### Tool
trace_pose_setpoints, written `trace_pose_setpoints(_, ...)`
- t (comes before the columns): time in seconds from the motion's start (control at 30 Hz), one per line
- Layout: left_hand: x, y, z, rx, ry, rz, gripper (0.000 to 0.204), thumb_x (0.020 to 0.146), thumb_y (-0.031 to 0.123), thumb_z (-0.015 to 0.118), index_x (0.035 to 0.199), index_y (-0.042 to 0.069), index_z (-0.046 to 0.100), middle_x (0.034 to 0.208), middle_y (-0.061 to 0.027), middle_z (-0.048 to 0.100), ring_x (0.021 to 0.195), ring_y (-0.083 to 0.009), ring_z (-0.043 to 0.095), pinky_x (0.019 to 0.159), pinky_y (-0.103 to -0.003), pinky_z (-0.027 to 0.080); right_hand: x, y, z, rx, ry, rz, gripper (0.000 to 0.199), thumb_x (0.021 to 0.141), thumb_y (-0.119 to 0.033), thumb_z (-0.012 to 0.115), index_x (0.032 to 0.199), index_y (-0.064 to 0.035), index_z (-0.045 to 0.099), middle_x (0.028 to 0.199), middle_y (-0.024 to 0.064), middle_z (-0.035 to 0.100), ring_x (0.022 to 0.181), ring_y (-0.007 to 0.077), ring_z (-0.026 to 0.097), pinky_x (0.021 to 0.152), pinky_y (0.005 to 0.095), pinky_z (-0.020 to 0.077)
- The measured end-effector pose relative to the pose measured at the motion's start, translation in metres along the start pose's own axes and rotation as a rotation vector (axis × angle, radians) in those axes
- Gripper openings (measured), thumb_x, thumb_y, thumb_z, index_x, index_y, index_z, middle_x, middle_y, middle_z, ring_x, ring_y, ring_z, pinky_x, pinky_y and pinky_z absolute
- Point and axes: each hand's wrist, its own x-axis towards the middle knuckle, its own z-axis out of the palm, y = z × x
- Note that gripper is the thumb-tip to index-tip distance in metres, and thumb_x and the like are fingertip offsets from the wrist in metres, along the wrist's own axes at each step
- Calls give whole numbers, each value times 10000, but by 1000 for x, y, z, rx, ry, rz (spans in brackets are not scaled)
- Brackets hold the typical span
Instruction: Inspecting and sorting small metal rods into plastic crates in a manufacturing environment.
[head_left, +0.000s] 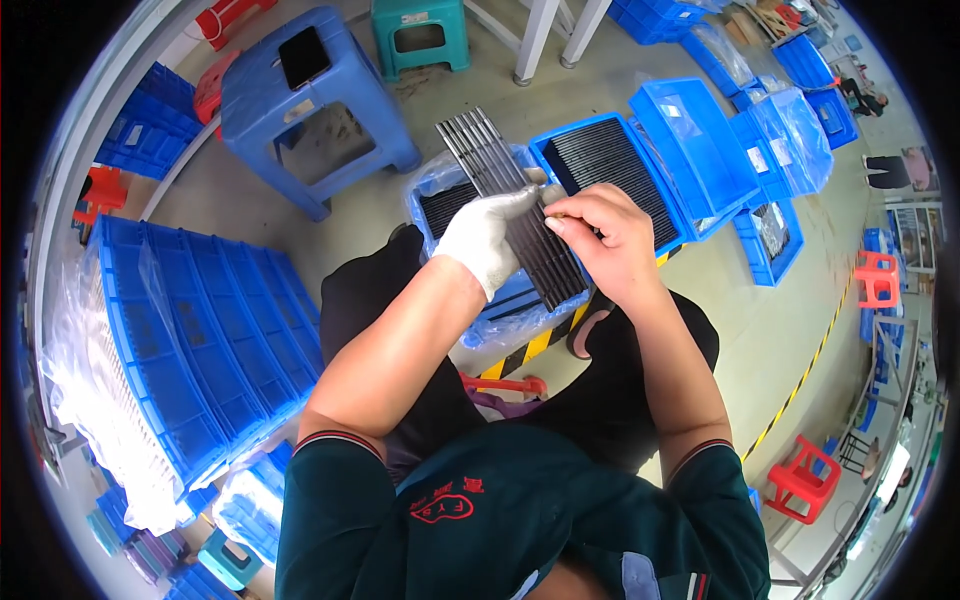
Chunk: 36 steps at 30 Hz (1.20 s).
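My left hand [482, 238], in a white glove, is closed around a flat bundle of long, dark, thin rods [545, 262]. The bundle slants from upper left to lower right, with paler bands across its upper part. Beside the left thumb, my bare right hand [615, 240] is pinched at the bundle's right edge. Whatever sits between its fingertips is too small to name. Under the bundle stands a blue crate [413, 205] lined with clear plastic, with more dark rods in it.
To the right, a blue crate [683, 222] holds rows of dark rods, beside an upper blue bin [705, 150]. A blue stool [350, 80] carries a dark phone [303, 57]. Stacked blue crates [200, 330] rise at my left. Yellow-black tape [538, 347] crosses the floor.
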Motion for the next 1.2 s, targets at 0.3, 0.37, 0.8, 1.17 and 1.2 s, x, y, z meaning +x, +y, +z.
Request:
trace_pose_setpoints(0.3, -1, 2, 0, 27, 3, 1, 204, 936, 73, 482, 1112, 31, 577, 1017, -128, 630, 948, -259, 622, 829, -405, 525, 1, 0, 1, -75, 10, -114, 128, 706, -38, 731, 824, -65, 687, 734, 47, 622, 699, 206, 581, 615, 304, 465)
trace_pose_setpoints(0.37, -1, 2, 0, 0, 1, 4, 172, 920, 34, 497, 1087, 19, 537, 975, -144, 599, 908, -277, 608, 825, -390, 510, 1, 0, 1, -98, 20, -128, 131, 701, -45, 734, 821, -73, 688, 734, 45, 623, 702, 210, 582, 617, 308, 468)
trace_pose_setpoints(0.8, 0, -1, 0, 49, -4, -22, 209, 936, 73, 476, 1116, 30, 573, 1027, -128, 622, 943, -258, 617, 832, -398, 520, 2, -3, -4, -168, -23, -236, 135, 674, -63, 725, 801, -83, 683, 759, 41, 625, 698, 218, 578, 607, 322, 466)
trace_pose_setpoints(1.17, -2, 0, 0, 46, -17, -10, 216, 937, 79, 480, 1123, 30, 579, 1023, -119, 618, 944, -244, 614, 842, -388, 515, 0, 1, 1, 36, -19, -29, 121, 716, -45, 733, 829, -54, 689, 739, 45, 627, 695, 185, 575, 610, 289, 456)
trace_pose_setpoints(1.2, -2, 0, -1, 60, 3, -4, 216, 937, 79, 480, 1123, 30, 579, 1023, -119, 618, 944, -244, 614, 842, -388, 515, -1, 1, 1, 26, -16, -43, 118, 718, -47, 732, 828, -54, 689, 738, 45, 628, 696, 185, 575, 612, 290, 457)
